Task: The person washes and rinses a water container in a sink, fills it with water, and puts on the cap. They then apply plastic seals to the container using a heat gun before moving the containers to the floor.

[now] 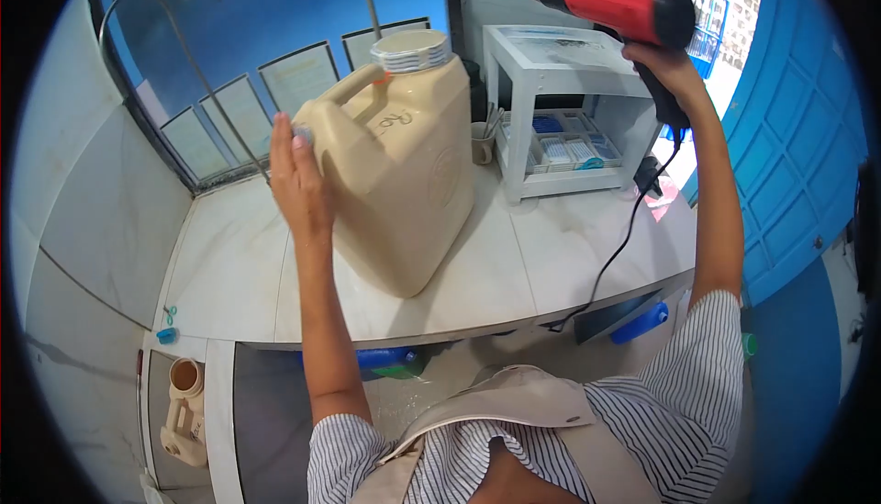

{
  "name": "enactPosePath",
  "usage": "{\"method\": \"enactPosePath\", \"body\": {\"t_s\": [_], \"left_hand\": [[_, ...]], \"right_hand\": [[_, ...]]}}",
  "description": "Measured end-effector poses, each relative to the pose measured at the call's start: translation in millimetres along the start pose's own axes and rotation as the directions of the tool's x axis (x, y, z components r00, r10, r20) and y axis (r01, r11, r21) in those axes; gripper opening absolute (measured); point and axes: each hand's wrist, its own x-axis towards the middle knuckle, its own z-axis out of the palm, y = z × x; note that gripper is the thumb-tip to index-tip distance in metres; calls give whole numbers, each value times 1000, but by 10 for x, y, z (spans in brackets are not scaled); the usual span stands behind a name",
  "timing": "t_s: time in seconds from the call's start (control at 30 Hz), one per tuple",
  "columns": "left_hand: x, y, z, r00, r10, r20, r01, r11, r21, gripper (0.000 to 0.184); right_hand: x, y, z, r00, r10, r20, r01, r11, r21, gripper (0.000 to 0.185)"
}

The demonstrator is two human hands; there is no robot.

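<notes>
A large beige plastic jerrycan (pixel 404 164) stands upright on the tiled counter. Its wide screw cap (pixel 411 50) has a pale striped band around the side, and handwriting marks the top beside the moulded handle. My left hand (pixel 301 178) lies with fingers stretched out against the can's left side, at a small clear-looking cap (pixel 303 133). Raised at the upper right, my right hand (pixel 668 72) grips a red and black heat gun (pixel 624 4) by its handle. The nozzle points left, above and to the right of the jerrycan's cap. A black cord (pixel 617 252) hangs from the handle.
Behind the can stand a white shelf unit (pixel 560 77) with a sorted tray (pixel 569 151) and a mug (pixel 484 144). A bent metal tube (pixel 174 31) arches at the left. Teal scissors (pixel 170 314) lie by the counter's left edge. A smaller beige jug (pixel 186 421) sits below.
</notes>
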Motion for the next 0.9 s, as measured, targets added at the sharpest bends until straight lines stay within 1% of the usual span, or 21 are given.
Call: {"method": "enactPosePath", "body": {"t_s": [0.07,0.13,0.17,0.2,0.23,0.33,0.4,0.43,0.47,0.53,0.57,0.6,0.63,0.67,0.7,0.73,0.77,0.8,0.83,0.87,0.9], "left_hand": [[-3,120,22,1000,-19,-6,19,998,54,45],[30,92,12,1000,13,11,-15,968,252,46],[11,138,13,1000,11,24,-19,937,349,48],[-1,163,28,1000,12,25,-20,935,354,48],[-7,180,38,1000,-1,31,-10,925,381,48],[13,191,11,997,-35,67,1,891,453,53],[45,286,36,994,-80,79,6,737,676,56],[75,344,85,997,12,81,-65,727,683,56],[144,424,130,996,7,89,-67,724,687,56],[312,550,265,945,127,303,-314,621,718,55],[393,523,336,919,161,360,-388,531,754,54],[506,538,431,916,159,367,-393,527,754,54],[637,572,529,879,-33,476,-398,500,769,52],[740,588,618,798,-231,556,-408,472,781,50],[855,579,713,793,-236,561,-411,473,780,50],[978,556,797,760,-333,558,-395,445,804,45],[1032,511,839,717,-430,548,-383,414,826,40],[1045,427,834,708,-438,554,-388,414,824,40],[1090,337,822,696,-420,582,-369,486,792,38],[1117,288,837,682,-400,612,-352,554,754,36],[1147,360,877,625,-536,567,-227,571,789,37]], "right_hand": [[445,302,14,990,-134,33,138,945,-295,33],[839,691,175,971,-210,116,238,906,-350,37],[983,782,262,972,-150,180,217,869,-445,37],[1123,904,375,967,-86,238,204,821,-532,37],[1190,1070,540,970,-192,149,242,747,-619,35],[1382,1243,795,976,-90,200,204,702,-683,37],[1483,1373,928,970,-117,214,236,671,-702,42],[1529,1444,986,962,-138,234,265,669,-694,39],[1536,1436,1020,954,-158,255,294,665,-687,35],[1521,1408,1019,955,-105,277,274,671,-689,37],[1493,1433,1018,960,-200,194,276,579,-767,36],[1420,1379,992,931,-345,122,319,600,-734,35],[1340,1313,962,875,-481,47,370,604,-706,34],[1057,1073,884,782,-621,-58,493,672,-552,34],[494,480,740,964,-236,120,223,968,115,32],[339,644,1034,852,-413,322,188,815,548,33],[120,699,1445,735,-540,410,90,676,731,36],[-68,756,2019,740,-441,508,-31,732,681,47],[-190,722,2420,743,-219,633,-279,758,590,53],[-151,842,2966,804,-183,566,-319,669,671,55],[-88,963,3385,858,-130,497,-348,565,748,56]]}}
